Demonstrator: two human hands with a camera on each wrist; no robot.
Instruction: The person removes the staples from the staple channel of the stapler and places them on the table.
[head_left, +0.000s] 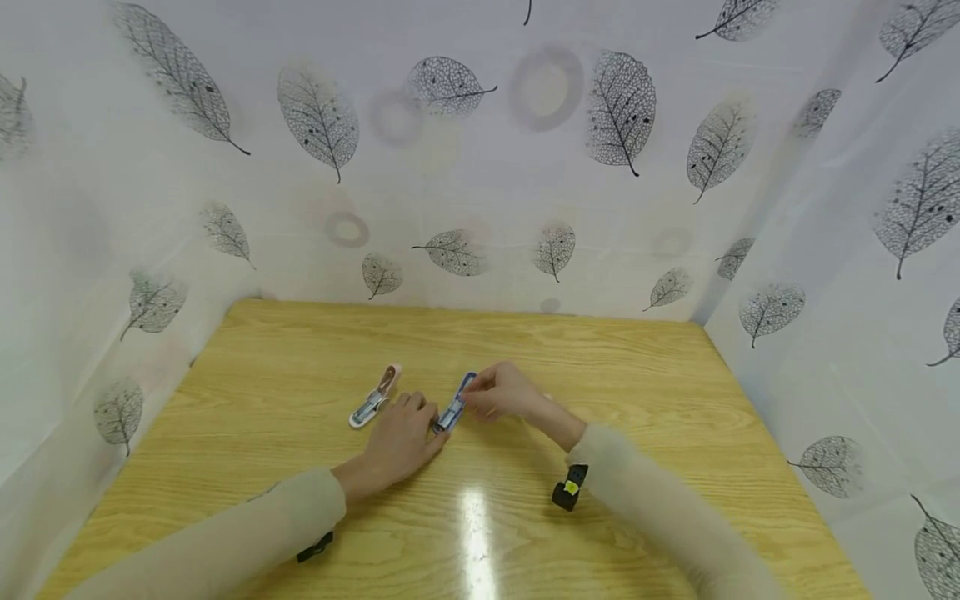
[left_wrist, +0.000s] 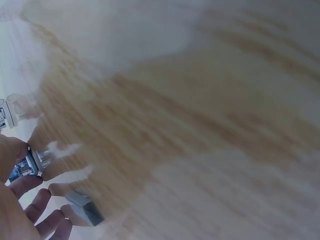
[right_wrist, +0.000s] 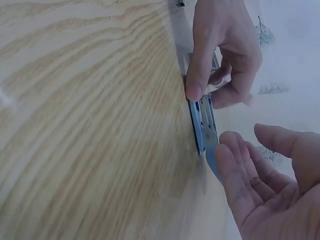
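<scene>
A blue stapler (head_left: 452,408), unfolded with its metal channel showing, lies at a slant on the table between the two hands. My left hand (head_left: 401,437) grips its near end, thumb on one side and fingers on the other. My right hand (head_left: 504,396) is at its far end. In the right wrist view, its fingertips (right_wrist: 227,155) are right at the blue rounded end, with the thumb held apart. Left of the left hand, a second stapler (head_left: 373,400), white with a brownish inside, lies opened out. A small grey block (left_wrist: 85,207) shows beside the left fingers.
The wooden table (head_left: 315,350) has a glossy surface with a bright reflection near its front. White curtains (head_left: 487,183) with a leaf print hang behind it and on both sides. A white bit (head_left: 547,397) shows beyond the right wrist.
</scene>
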